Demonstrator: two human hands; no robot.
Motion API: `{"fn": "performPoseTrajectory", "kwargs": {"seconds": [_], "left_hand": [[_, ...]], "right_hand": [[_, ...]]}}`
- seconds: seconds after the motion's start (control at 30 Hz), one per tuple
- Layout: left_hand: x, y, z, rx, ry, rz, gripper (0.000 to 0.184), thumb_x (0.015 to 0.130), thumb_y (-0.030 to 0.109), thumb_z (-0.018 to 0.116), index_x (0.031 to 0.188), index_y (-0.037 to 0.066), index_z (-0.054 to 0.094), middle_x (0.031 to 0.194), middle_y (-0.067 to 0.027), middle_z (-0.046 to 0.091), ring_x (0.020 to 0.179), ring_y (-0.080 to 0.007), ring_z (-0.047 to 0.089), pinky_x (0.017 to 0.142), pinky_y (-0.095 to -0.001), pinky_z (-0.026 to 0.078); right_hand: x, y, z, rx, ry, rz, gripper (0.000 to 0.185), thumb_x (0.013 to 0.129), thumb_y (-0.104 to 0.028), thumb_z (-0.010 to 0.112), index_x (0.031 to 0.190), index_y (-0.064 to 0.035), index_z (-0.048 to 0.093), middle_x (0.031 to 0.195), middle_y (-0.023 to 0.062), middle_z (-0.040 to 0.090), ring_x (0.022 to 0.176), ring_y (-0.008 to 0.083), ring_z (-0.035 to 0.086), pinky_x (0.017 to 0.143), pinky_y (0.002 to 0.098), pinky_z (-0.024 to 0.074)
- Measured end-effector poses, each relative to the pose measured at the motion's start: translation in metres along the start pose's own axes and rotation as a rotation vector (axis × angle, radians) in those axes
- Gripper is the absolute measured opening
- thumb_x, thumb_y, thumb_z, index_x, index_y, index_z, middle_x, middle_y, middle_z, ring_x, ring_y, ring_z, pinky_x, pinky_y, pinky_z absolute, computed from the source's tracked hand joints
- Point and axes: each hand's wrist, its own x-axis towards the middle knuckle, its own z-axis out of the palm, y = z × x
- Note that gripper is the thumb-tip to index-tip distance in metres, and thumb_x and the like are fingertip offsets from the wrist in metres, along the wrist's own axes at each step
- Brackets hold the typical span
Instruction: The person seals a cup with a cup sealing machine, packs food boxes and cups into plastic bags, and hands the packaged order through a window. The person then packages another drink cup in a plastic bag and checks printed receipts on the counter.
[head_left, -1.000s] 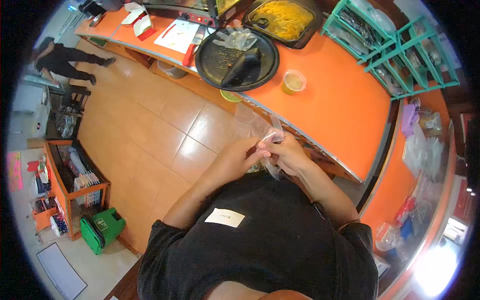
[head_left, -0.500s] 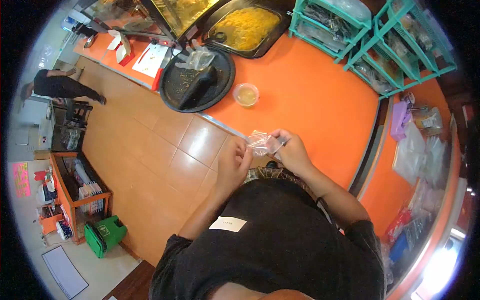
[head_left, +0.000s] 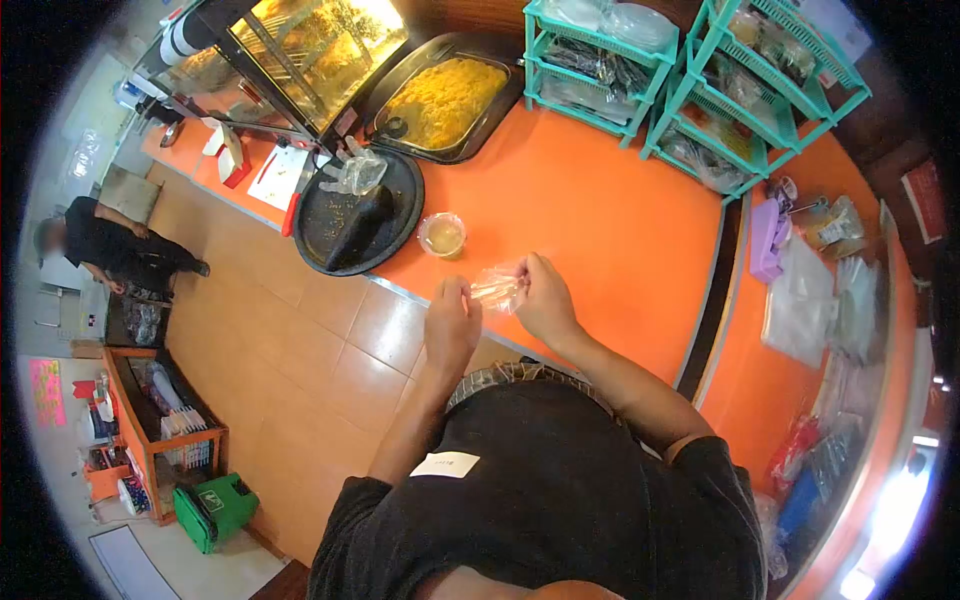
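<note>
Between my two hands a small clear plastic bag [head_left: 497, 289] is stretched, over the front edge of the orange counter [head_left: 590, 220]. My left hand [head_left: 453, 318] pinches its left side, and my right hand [head_left: 545, 300] grips its right side. Just beyond the bag stands a clear cup of yellowish liquid [head_left: 442, 235]. Left of the cup lies a round black stone mortar [head_left: 325, 235] with a dark pestle [head_left: 362, 225] across it. A clear plastic glove [head_left: 356, 170] rests on the mortar's far part.
A tray of yellow food [head_left: 445, 100] sits behind the mortar, beside a lit glass display case [head_left: 310, 60]. Teal racks [head_left: 640, 120] hold packets at the back right. A person in black [head_left: 120, 245] stands far left. A green bin [head_left: 215, 510] is on the floor.
The bag and both hands have moved from the body to over the counter edge, and the bag is now spread between them. The view has shifted, and the person at left has changed posture.
</note>
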Motion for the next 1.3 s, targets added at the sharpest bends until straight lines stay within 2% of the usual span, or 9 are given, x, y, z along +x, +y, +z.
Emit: {"fn": "performPoseTrajectory", "kwargs": {"seconds": [0.23,0.33,0.43,0.53,0.77,0.97,1.1,1.23,1.3], "left_hand": [[0.006,-0.013,0.037,-1.548,-0.02,-0.919,0.017,0.091,0.0,0.056,0.105,0.006,0.047,0.094,-0.0084,0.058,0.094,-0.0218,0.063,0.084,-0.0365,0.053],[0.013,-0.003,0.036,-1.648,0.124,-0.876,0.021,0.09,-0.001,0.057,0.104,0.008,0.045,0.09,-0.0056,0.056,0.083,-0.0159,0.061,0.071,-0.0311,0.053],[0.025,0.02,0.023,-1.428,0.255,-0.675,0.017,0.092,-0.001,0.055,0.094,0.01,0.042,0.081,-0.0029,0.053,0.065,-0.0092,0.055,0.053,-0.0251,0.046],[0.027,0.037,0.011,-1.183,0.257,-0.416,0.017,0.095,0.002,0.054,0.089,0.01,0.04,0.075,-0.001,0.048,0.058,-0.0059,0.049,0.044,-0.0229,0.037],[0.019,0.004,-0.001,-0.527,0.336,-0.273,0.016,0.096,0.003,0.055,0.094,0.007,0.04,0.075,-0.0017,0.047,0.061,-0.0066,0.049,0.045,-0.0273,0.044],[0.039,0.039,-0.006,-1.451,0.248,-1.133,0.021,0.092,0.001,0.058,0.101,0.009,0.041,0.08,-0.0031,0.049,0.062,-0.0115,0.052,0.049,-0.0307,0.044],[-0.011,-0.016,-0.028,-2.031,0.0,-0.397,0.026,0.089,0.001,0.058,0.108,0.008,0.043,0.091,-0.0059,0.051,0.068,-0.0145,0.053,0.058,-0.0284,0.047],[-0.013,0.002,-0.023,-0.627,0.096,-0.444,0.037,0.086,0.003,0.062,0.117,0.005,0.043,0.102,-0.0078,0.052,0.079,-0.0185,0.054,0.068,-0.0293,0.048],[-0.009,0.034,-0.045,-0.156,0.2,-0.085,0.039,0.08,0.003,0.066,0.114,0.002,0.047,0.105,-0.0129,0.053,0.084,-0.028,0.057,0.071,-0.0351,0.048]], "right_hand": [[0.003,-0.029,0.004,1.404,-0.128,0.555,0.018,0.09,0.005,0.054,0.105,-0.0061,0.052,0.098,0.0051,0.06,0.085,0.0147,0.06,0.069,0.0293,0.0508],[0.008,-0.031,-0.005,1.369,-0.206,0.449,0.021,0.088,0.003,0.058,0.105,-0.0053,0.048,0.096,0.0056,0.059,0.08,0.013,0.059,0.065,0.0264,0.0494],[0.011,-0.035,-0.008,0.744,-0.148,0.027,0.022,0.087,-0.004,0.064,0.101,-0.0073,0.047,0.089,0.0027,0.057,0.073,0.0128,0.057,0.059,0.0279,0.0467],[0.016,-0.03,0.006,0.589,0.155,0.05,0.028,0.083,-0.011,0.071,0.096,-0.0076,0.046,0.08,0.0037,0.055,0.071,0.0137,0.056,0.057,0.0298,0.0443],[0.032,-0.045,-0.043,-0.102,-0.223,-0.186,0.022,0.086,-0.01,0.068,0.096,-0.0051,0.049,0.071,0.0012,0.047,0.06,0.0094,0.045,0.052,0.0288,0.0388],[0.042,-0.048,-0.033,0.946,-0.239,0.492,0.009,0.091,-0.006,0.059,0.097,-0.0068,0.052,0.077,0.001,0.053,0.057,0.0089,0.051,0.05,0.025,0.0449],[0.039,-0.027,-0.038,1.021,-0.475,0.585,0.011,0.091,-0.001,0.055,0.1,-0.0066,0.052,0.084,0.0025,0.056,0.058,0.0082,0.051,0.05,0.0244,0.0452],[0.03,-0.024,-0.027,0.816,-0.256,0.39,0.012,0.091,-0.002,0.056,0.1,-0.0073,0.052,0.086,0.0008,0.056,0.06,0.0068,0.05,0.05,0.0235,0.0418],[0.027,-0.032,-0.027,0.768,-0.313,0.331,0.013,0.089,-0.003,0.059,0.099,-0.007,0.052,0.085,0.0013,0.055,0.064,0.0088,0.052,0.053,0.0253,0.0436]]}}
